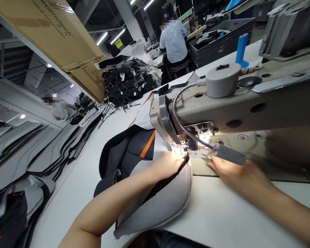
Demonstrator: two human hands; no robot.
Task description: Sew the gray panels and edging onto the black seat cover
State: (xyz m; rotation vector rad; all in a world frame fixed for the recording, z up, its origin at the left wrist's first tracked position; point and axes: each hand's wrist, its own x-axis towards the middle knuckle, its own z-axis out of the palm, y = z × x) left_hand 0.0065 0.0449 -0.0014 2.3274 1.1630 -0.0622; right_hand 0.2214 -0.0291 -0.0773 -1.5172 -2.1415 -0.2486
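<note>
My left hand [166, 164] lies closed on the black edge of a grey padded fabric piece [165, 203], pressing it just left of the needle of the sewing machine [222, 113]. My right hand [235, 174] rests flat on the machine bed to the right of the needle, fingers stretched toward the seam. A black, white and orange cover panel [129, 151] trails off to the left of the needle. The machine's small lamp on a flexible neck [228, 153] lights the needle area brightly.
A white worktable [222, 213] runs away from me. A heap of black and grey cut pieces [126, 84] lies farther along it, stacked panels [41, 151] at left. A seated person in a light shirt [173, 41] works at the back; another person [60, 108] stands left. Cardboard boxes [54, 31] hang overhead.
</note>
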